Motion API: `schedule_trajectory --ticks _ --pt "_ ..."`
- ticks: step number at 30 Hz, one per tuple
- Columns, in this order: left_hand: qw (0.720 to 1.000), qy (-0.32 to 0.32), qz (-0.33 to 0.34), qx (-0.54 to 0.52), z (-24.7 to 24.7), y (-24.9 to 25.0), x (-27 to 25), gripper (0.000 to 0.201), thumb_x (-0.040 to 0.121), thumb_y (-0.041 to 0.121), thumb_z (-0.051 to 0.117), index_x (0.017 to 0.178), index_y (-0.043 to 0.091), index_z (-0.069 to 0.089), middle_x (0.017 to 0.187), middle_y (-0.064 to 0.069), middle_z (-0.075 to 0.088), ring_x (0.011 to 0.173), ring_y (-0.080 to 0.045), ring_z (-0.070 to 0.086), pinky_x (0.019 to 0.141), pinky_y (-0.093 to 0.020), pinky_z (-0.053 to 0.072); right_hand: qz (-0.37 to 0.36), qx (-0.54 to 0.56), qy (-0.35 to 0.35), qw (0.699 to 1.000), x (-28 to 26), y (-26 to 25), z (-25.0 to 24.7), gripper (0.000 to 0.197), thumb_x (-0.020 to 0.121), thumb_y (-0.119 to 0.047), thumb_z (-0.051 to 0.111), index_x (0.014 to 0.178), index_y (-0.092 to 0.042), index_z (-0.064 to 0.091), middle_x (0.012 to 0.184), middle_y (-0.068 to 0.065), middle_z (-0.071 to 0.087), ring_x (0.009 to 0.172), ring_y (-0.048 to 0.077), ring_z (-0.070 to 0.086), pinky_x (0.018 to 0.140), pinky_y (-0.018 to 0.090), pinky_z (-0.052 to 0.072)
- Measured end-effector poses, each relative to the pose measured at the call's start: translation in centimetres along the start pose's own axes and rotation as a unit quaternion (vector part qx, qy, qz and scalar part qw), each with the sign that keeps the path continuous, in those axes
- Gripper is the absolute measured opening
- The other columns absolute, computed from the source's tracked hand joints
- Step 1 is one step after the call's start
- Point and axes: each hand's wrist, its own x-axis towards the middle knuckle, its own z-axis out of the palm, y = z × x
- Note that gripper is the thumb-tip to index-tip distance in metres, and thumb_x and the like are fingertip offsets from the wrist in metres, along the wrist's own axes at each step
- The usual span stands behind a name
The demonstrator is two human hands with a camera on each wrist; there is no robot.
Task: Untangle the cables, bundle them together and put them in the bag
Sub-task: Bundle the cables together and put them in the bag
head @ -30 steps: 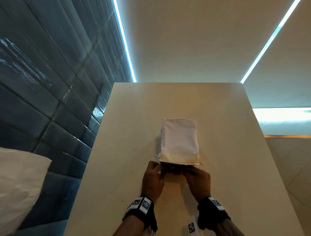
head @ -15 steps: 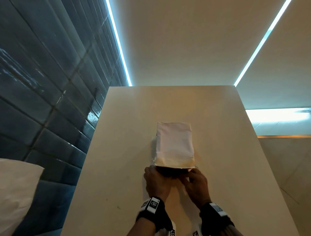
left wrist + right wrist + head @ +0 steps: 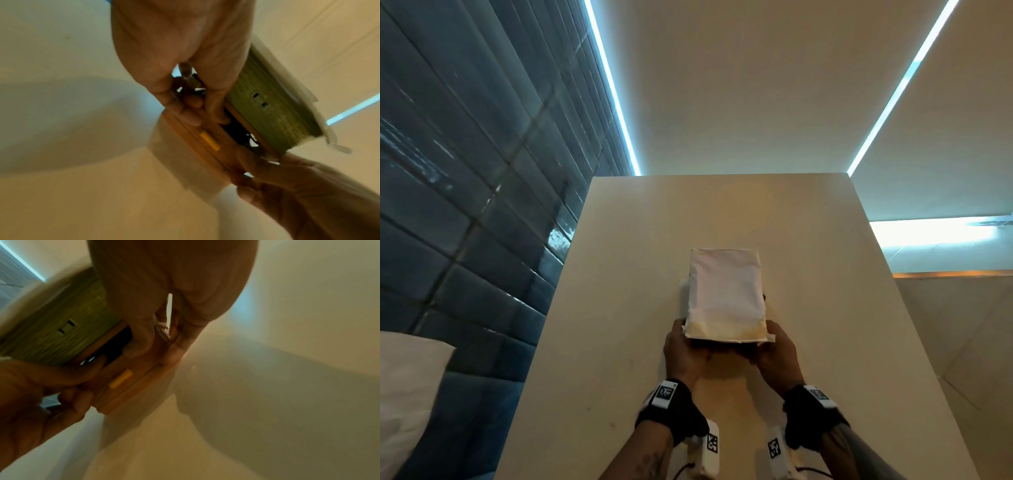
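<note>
A white paper bag (image 3: 724, 291) lies on the beige table (image 3: 619, 308) with its mouth toward me. My left hand (image 3: 685, 349) grips the mouth's left corner and my right hand (image 3: 774, 356) grips the right corner. In the left wrist view the left hand (image 3: 203, 116) pinches the bag's brown lower lip (image 3: 207, 141), fingers inside the opening. Black cables (image 3: 236, 129) lie inside, under the greenish upper wall. In the right wrist view the right hand (image 3: 156, 347) curls over the same lip (image 3: 127, 379), and the cables (image 3: 115, 345) show as a dark mass.
A dark blue tiled wall (image 3: 465, 205) runs along the table's left side. A white pillow (image 3: 407, 394) sits at the lower left. The table's right edge (image 3: 914, 342) drops off beside the bag. Bare tabletop lies beyond the bag.
Both hands have spread from the middle of the bag's mouth out to its two corners, and the mouth now stands wider and slightly raised.
</note>
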Motion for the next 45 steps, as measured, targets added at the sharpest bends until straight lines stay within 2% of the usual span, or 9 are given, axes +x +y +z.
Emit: schedule_trajectory --ticks 4,11,19,23,27,31,36,40,45 --pt "0.991 -0.065 0.084 0.086 -2.0 -1.2 0.4 0.044 0.065 0.029 0.083 0.101 0.015 0.062 0.093 -0.005 0.061 0.083 -0.021 0.06 0.066 -0.025 0.043 -0.017 -0.018 -0.011 1.0 0.2 -0.6 -0.3 0.041 0.077 -0.014 0.08 0.114 -0.019 0.062 0.105 -0.004 0.059 0.096 0.016 0.056 0.079 0.03 0.043" --pt "0.965 -0.081 0.13 0.214 -3.5 -0.5 1.4 0.026 0.079 0.035 0.071 0.1 0.023 0.063 0.095 0.003 0.056 0.084 -0.026 0.062 0.063 -0.033 0.047 -0.021 -0.047 -0.024 0.998 0.8 -1.0 -0.9 0.05 0.065 -0.007 0.084 0.11 -0.015 0.066 0.103 0.001 0.066 0.094 0.022 0.062 0.076 0.039 0.052" --pt "0.966 -0.147 0.063 0.202 -5.5 -1.2 -1.9 0.038 0.078 0.028 0.072 0.112 0.031 0.057 0.104 0.008 0.063 0.089 -0.009 0.058 0.072 -0.019 0.043 -0.001 -0.121 -0.054 0.991 0.8 -0.9 -2.1 0.039 0.078 0.008 0.061 0.114 -0.004 0.058 0.107 0.008 0.052 0.098 0.025 0.052 0.068 0.007 0.038" --pt "0.969 -0.182 0.012 0.165 -8.0 -3.0 -5.1 0.019 0.066 0.036 0.073 0.077 0.048 0.061 0.072 0.025 0.064 0.069 0.002 0.059 0.072 -0.017 0.048 0.091 0.013 0.019 0.996 3.5 -1.8 -2.6 0.033 0.09 0.002 0.052 0.116 -0.018 0.059 0.118 0.015 0.062 0.096 0.03 0.06 0.08 0.04 0.053" --pt "0.985 -0.116 -0.014 0.125 -9.8 -4.3 -7.7 0.011 0.063 0.035 0.069 0.066 0.046 0.065 0.065 0.029 0.063 0.063 0.002 0.063 0.064 -0.008 0.043 0.12 0.098 0.002 0.988 5.1 -4.6 -2.2 0.025 0.097 0.002 0.045 0.111 0.004 0.066 0.106 0.019 0.065 0.083 0.029 0.059 0.066 0.032 0.048" --pt "0.99 -0.082 -0.054 0.101 -10.2 -4.5 -9.4 0.007 0.07 0.029 0.071 0.071 0.035 0.069 0.065 0.026 0.065 0.063 0.003 0.063 0.062 -0.007 0.043 0.168 0.156 -0.006 0.973 5.3 -4.4 -1.9 0.025 0.096 0.003 0.046 0.113 0.008 0.064 0.101 0.018 0.065 0.084 0.033 0.059 0.049 0.027 0.051" --pt "0.987 -0.109 -0.105 -0.061 -7.4 -2.0 -6.8 0.023 0.077 0.021 0.076 0.098 0.024 0.069 0.078 0.002 0.072 0.066 -0.011 0.065 0.061 -0.033 0.057 0.227 0.258 -0.02 0.939 3.9 -4.7 -2.1 0.027 0.099 -0.027 0.051 0.099 -0.006 0.068 0.095 0.013 0.067 0.086 0.036 0.06 0.071 0.043 0.05" --pt "0.944 -0.139 -0.152 -0.257 -4.8 2.7 -3.8 0.016 0.098 0.015 0.053 0.108 0.01 0.065 0.092 -0.008 0.063 0.081 -0.02 0.056 0.066 -0.028 0.046 0.242 0.298 -0.046 0.922 3.2 -4.9 -2.6 0.032 0.099 -0.02 0.049 0.116 0.002 0.064 0.104 0.015 0.067 0.089 0.031 0.061 0.068 0.04 0.05" --pt "0.929 -0.16 -0.174 -0.285 -5.2 2.8 -2.9 0.023 0.099 0.013 0.05 0.114 0.005 0.065 0.099 -0.011 0.064 0.085 -0.019 0.058 0.072 -0.027 0.046 0.305 0.354 -0.084 0.88 2.8 -5.9 -2.6 0.048 0.092 -0.058 0.045 0.109 -0.017 0.065 0.11 0.003 0.064 0.105 0.027 0.057 0.074 0.038 0.05"
